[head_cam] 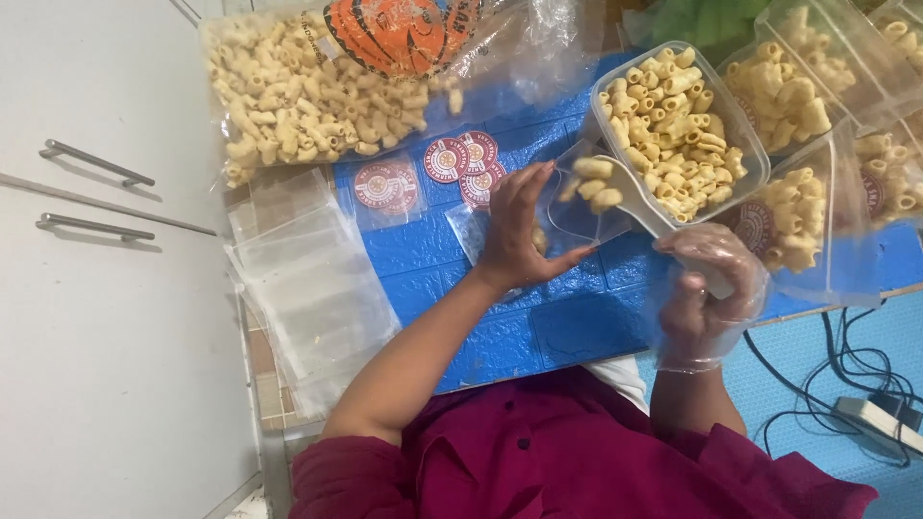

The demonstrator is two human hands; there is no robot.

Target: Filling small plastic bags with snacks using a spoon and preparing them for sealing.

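Note:
My left hand [519,231], bare, holds open a small clear plastic pouch [567,216] on the blue mat. My right hand [707,288] wears a thin clear glove and grips the handle of a white scoop [625,192]. The scoop's bowl carries a few pale macaroni-shaped snack pieces [591,181] and sits at the pouch's mouth. Right behind the scoop stands a clear rectangular tub [740,125] filled with the same snack pieces.
A big clear bag of the snacks [308,96] lies at the back left. Round red stickers [461,159] rest on the blue mat [510,336]. A stack of empty clear pouches [308,279] sits at left. Filled pouches [817,211] crowd the right. Cables and a power strip [875,418] lie lower right.

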